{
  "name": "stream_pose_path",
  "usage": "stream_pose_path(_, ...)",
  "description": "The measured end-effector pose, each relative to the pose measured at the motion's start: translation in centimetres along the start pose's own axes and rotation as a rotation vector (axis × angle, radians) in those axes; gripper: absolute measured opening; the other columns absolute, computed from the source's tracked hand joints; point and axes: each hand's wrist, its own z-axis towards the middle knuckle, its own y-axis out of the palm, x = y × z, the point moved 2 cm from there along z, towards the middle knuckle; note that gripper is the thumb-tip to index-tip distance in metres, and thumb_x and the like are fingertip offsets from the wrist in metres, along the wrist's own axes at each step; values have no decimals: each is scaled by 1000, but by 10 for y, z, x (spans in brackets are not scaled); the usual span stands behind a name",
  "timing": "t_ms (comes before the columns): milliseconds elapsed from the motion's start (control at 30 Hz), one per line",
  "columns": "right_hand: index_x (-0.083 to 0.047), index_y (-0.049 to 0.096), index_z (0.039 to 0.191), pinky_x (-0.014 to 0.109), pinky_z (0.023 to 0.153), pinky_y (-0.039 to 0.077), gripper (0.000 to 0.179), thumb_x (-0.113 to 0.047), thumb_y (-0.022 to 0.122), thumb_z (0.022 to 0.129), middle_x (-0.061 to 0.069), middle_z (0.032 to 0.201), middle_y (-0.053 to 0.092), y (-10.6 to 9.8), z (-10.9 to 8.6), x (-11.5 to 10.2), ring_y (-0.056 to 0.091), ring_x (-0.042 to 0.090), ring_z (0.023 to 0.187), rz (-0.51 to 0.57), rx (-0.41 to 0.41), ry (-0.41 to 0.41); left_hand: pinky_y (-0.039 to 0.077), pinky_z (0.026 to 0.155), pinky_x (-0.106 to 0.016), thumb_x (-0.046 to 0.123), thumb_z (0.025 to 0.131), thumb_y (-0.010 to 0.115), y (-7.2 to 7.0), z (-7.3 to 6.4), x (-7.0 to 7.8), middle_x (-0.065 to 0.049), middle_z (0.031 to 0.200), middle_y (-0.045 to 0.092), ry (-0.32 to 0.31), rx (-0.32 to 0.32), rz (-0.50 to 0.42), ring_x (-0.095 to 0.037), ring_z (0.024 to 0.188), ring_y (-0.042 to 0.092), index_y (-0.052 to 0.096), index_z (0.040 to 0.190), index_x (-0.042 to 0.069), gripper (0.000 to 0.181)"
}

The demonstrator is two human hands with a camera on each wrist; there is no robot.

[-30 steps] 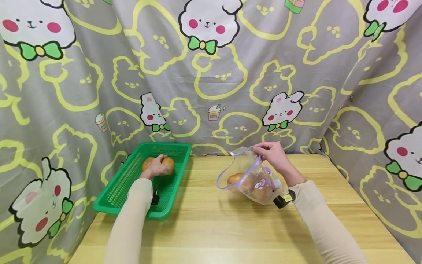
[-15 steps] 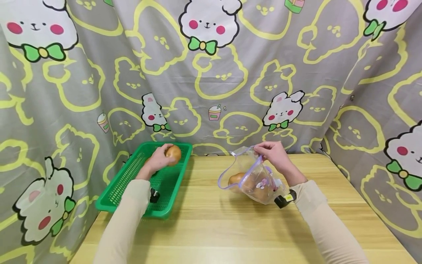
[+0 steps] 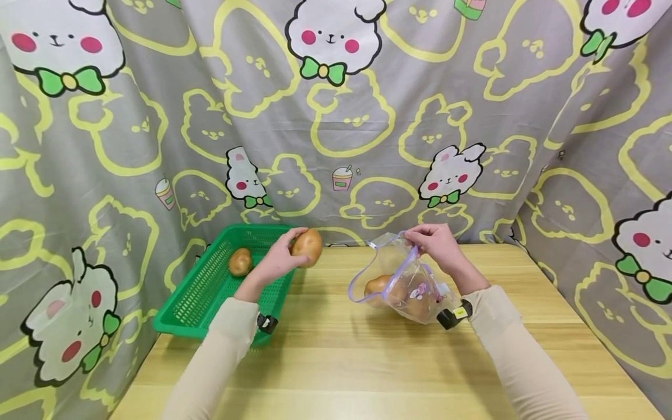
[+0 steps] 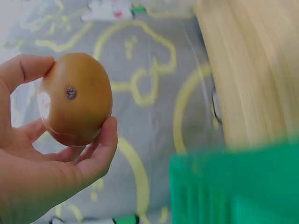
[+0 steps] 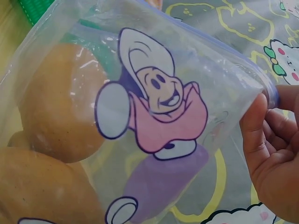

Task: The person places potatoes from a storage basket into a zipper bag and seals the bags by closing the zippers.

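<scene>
In the head view, my left hand grips a smooth brown potato above the right rim of the green basket. The left wrist view shows my thumb and fingers around this potato, with a dark rough spot on its skin. Another potato lies inside the basket. On the right, my right hand pinches the purple-edged rim of a clear zip bag, whose mouth gapes toward the left. Potatoes sit inside the bag, seen through its cartoon-printed plastic.
The basket stands at the left of a light wooden table. A grey patterned curtain hangs behind the table and along both sides. Bare tabletop lies between basket and bag.
My left hand has lifted one potato out of the basket and carried it rightward over the rim, leaving the other potato visible. My right hand and the bag have hardly moved.
</scene>
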Motion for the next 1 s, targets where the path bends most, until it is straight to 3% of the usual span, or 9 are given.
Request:
stream_pose_path(167, 13, 66, 100, 25, 53, 52, 29, -15, 63, 92, 9, 76, 64, -1, 3, 3, 54, 10, 56, 12, -4, 17, 46, 85, -45, 9, 83, 68, 25, -5, 15, -15, 137, 39, 36, -58, -65, -33, 111, 48, 36, 143, 11, 69)
stream_pose_path(400, 16, 64, 101, 25, 53, 52, 30, -13, 60, 94, 10, 75, 63, -1, 3, 5, 54, 10, 55, 24, -11, 27, 47, 85, -43, 3, 82, 68, 52, -16, 38, -21, 142, 35, 52, -119, -117, -37, 118, 43, 32, 145, 4, 72)
stream_pose_path(600, 16, 63, 100, 25, 53, 52, 32, -14, 61, 93, 6, 73, 62, 1, 1, -1, 54, 10, 56, 25, -6, 5, 48, 86, -38, 6, 82, 69, 73, -16, 40, -14, 144, 34, 108, -155, -193, -32, 121, 42, 31, 145, 6, 74)
stream_pose_path(767, 16, 63, 100, 25, 52, 52, 30, -13, 61, 93, 5, 73, 63, 3, 1, -2, 54, 10, 57, 34, 6, 1, 49, 85, -35, 11, 79, 71, 86, -14, 45, -12, 140, 41, 174, -162, -179, -29, 118, 45, 35, 143, 7, 72)
stream_pose_path(1000, 13, 64, 96, 25, 52, 52, 25, -12, 61, 93, 4, 72, 63, 5, 2, -2, 54, 10, 57, 39, 15, -7, 49, 82, -32, 3, 76, 71, 101, -9, 48, -7, 134, 47, 220, -176, -166, -21, 109, 49, 40, 141, 11, 72)
